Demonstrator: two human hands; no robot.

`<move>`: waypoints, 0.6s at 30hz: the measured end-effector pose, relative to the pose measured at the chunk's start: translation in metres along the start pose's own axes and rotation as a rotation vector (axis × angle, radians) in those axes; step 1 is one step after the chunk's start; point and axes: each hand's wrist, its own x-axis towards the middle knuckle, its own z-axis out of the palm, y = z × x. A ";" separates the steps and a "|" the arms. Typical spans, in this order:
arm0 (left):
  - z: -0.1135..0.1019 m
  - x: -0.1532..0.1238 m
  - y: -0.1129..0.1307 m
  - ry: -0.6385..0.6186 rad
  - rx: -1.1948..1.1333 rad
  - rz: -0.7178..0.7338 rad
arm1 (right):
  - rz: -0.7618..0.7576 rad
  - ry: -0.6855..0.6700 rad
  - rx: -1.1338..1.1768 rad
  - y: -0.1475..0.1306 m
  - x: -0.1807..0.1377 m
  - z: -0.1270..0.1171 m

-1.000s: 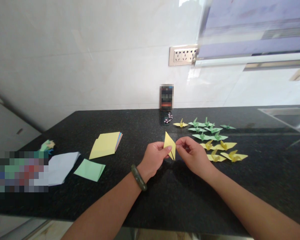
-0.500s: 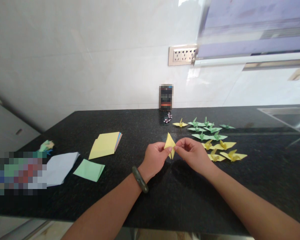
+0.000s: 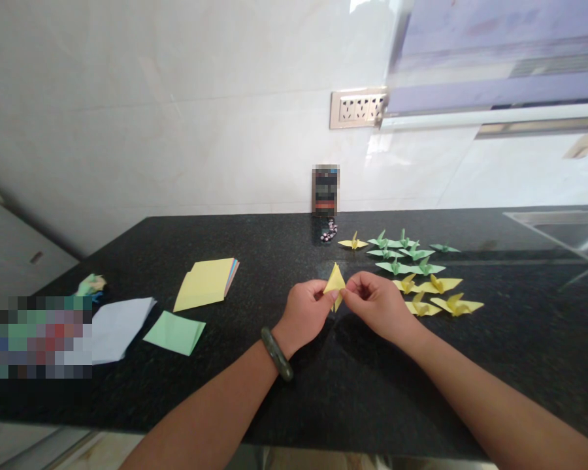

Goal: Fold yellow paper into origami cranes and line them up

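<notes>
Both forearms are slanting inward over the speckled black countertop (image 3: 294, 405), and the two hands are meeting in front of the body. The left hand (image 3: 308, 310) is holding its thumb uppermost, and a smooth, dark green bangle (image 3: 277, 354) is circling the wrist. The right hand (image 3: 376, 301) is bending toward it from the other side, with the back of the hand facing up. Between them, above the countertop, the folded yellow paper (image 3: 335, 279) is standing with its narrow point upward; it is showing crisp creases and a slim kite shape. On the left, the left thumb is pressing the paper against the fingers behind it. On the right, the thumb and forefinger are pinching its edge, while the other fingers are curling into the palm. Beside the right hand, yellow paper cranes (image 3: 457, 304) are spreading their pointed wings, and green paper cranes (image 3: 396, 266) are sitting behind these.
</notes>
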 end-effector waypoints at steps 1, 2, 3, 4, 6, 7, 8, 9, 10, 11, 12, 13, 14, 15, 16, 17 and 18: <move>0.000 0.000 0.001 0.002 0.008 0.008 | -0.010 0.001 -0.013 0.000 0.000 0.000; 0.000 0.000 0.001 0.005 0.018 0.015 | -0.020 0.000 -0.022 0.000 0.000 0.000; 0.000 0.000 0.002 0.006 0.029 0.022 | -0.030 -0.006 -0.027 0.001 -0.001 0.001; 0.000 0.000 0.002 0.005 0.041 0.026 | -0.043 -0.011 -0.033 0.002 -0.001 0.001; 0.000 0.001 0.002 0.000 0.059 0.032 | -0.068 -0.015 -0.054 0.003 0.000 0.001; 0.000 0.001 0.001 -0.002 0.066 0.030 | -0.080 -0.013 -0.069 0.004 0.000 0.002; 0.000 0.001 0.001 -0.001 0.070 0.026 | -0.089 -0.007 -0.085 0.005 0.000 0.002; 0.001 0.001 0.001 0.005 0.073 0.020 | -0.095 0.001 -0.103 0.005 0.000 0.002; 0.001 0.001 0.000 0.015 0.076 0.013 | -0.099 0.012 -0.121 0.005 -0.001 0.002; 0.001 0.001 0.000 0.026 0.079 0.005 | -0.104 0.024 -0.140 0.005 -0.001 0.002; 0.002 0.001 0.000 0.038 0.083 -0.004 | -0.110 0.038 -0.160 0.004 -0.001 0.002; 0.002 0.000 -0.001 0.046 0.088 -0.010 | -0.115 0.053 -0.181 0.004 -0.002 0.002; 0.002 0.000 -0.001 0.053 0.097 -0.014 | -0.120 0.066 -0.201 0.003 -0.002 0.003; 0.002 0.000 0.000 0.055 0.109 -0.013 | -0.125 0.078 -0.219 0.003 -0.003 0.003; 0.003 -0.001 0.000 0.053 0.124 -0.009 | -0.128 0.090 -0.237 0.002 -0.003 0.003; 0.003 -0.001 0.001 0.047 0.139 0.000 | -0.126 0.101 -0.253 0.002 -0.003 0.003; 0.003 -0.002 0.001 0.038 0.156 0.013 | -0.123 0.111 -0.268 0.002 -0.003 0.004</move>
